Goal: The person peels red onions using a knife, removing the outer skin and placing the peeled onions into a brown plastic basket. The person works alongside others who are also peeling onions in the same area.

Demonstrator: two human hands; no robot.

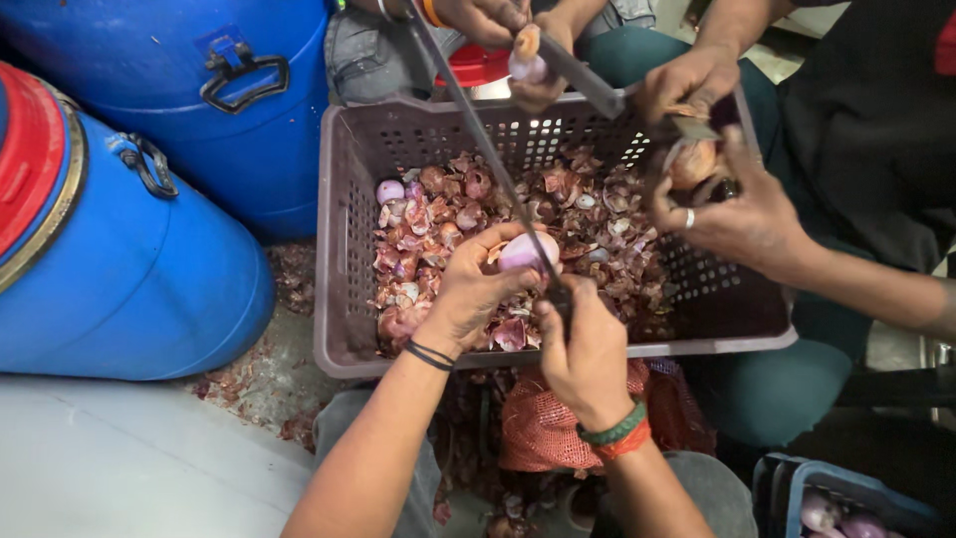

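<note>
Peeling in hand — left hand point(468, 289) fingers closed around onion point(528, 249), right hand point(588, 349) gripping knife point(498, 169) over crate point(339, 299); next needs careful stripping cut.

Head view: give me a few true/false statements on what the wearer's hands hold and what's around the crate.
1. The left hand holds a peeled onion. True.
2. The right hand is empty. False: it grips a long knife by the handle.
3. The grey perforated crate holds onion skins. True.
4. The barrels to the left are green. False: they are blue.
5. Nobody else is working at the crate. False: other people's hands peel onions across it.
</note>
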